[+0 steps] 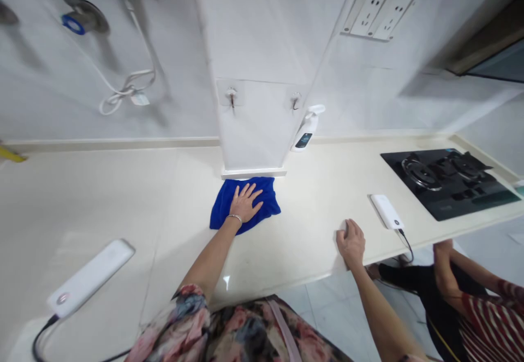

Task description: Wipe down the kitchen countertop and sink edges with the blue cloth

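Observation:
My left hand [244, 205] lies flat with its fingers spread, pressing on a blue cloth [223, 201]. The cloth is spread on the cream countertop [315, 203], its far edge against the foot of a white wall pillar [256, 132]. A bracelet circles my left wrist. Near the counter's front edge rests my right hand [351, 243], its fingers loosely curled with nothing seen in them. A white power bank [387, 212] with a black cable lies just to the right of that hand.
A white spray bottle [306, 130] stands beside the pillar. At the right is a black gas hob [446, 182]. Another white power bank [92, 277] with a cable lies at the left. Below the counter on the right, a person in striped clothing [491, 315] is partly visible.

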A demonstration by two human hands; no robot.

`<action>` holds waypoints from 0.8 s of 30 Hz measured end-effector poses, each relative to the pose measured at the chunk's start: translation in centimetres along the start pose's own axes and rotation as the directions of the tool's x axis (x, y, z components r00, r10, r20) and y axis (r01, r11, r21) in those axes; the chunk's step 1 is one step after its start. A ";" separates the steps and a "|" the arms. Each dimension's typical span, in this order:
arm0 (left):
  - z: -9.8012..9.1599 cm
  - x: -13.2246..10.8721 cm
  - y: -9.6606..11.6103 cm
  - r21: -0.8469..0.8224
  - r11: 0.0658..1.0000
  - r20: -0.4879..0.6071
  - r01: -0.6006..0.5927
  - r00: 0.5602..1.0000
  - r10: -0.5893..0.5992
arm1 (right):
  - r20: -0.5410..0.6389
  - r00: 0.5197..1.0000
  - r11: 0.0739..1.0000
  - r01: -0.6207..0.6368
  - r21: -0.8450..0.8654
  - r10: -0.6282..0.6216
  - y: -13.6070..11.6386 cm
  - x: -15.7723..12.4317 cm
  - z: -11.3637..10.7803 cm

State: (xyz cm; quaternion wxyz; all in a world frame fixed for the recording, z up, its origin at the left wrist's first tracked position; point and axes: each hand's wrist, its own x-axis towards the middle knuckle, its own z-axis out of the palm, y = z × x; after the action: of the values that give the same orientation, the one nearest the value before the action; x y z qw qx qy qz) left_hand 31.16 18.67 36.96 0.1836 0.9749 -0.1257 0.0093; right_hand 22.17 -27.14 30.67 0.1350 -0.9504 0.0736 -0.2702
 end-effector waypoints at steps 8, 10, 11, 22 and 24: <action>-3.3 -5.7 -8.0 0.052 0.960 -0.127 0.276 0.955 -0.267 | -0.005 0.999 0.998 0.054 0.013 -0.053 0.8 0.1 0.1; -4.0 -6.9 -9.6 0.052 0.935 -0.157 0.352 0.927 -0.340 | -0.016 0.998 0.998 0.061 0.009 -0.061 0.7 0.1 0.2; -4.3 -7.4 -10.2 0.049 0.920 -0.171 0.388 0.911 -0.375 | -0.021 0.998 0.998 0.066 0.007 -0.066 0.7 0.1 0.2; -4.3 -9.2 -10.0 -0.174 0.819 -0.359 0.547 0.739 -0.570 | -0.048 0.994 0.995 0.091 -0.046 -0.094 0.4 -0.1 0.6; -4.2 -8.3 -9.7 -0.279 0.761 -0.370 0.585 0.666 -0.648 | -0.057 0.992 0.993 0.108 -0.051 -0.111 0.3 -0.1 0.7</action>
State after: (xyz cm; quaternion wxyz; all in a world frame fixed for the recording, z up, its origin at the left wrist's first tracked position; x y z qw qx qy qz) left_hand 25.67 30.93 36.87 0.2655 0.9152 0.2572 0.1604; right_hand 22.39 -27.26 29.99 0.0950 -0.9475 0.0317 -0.3036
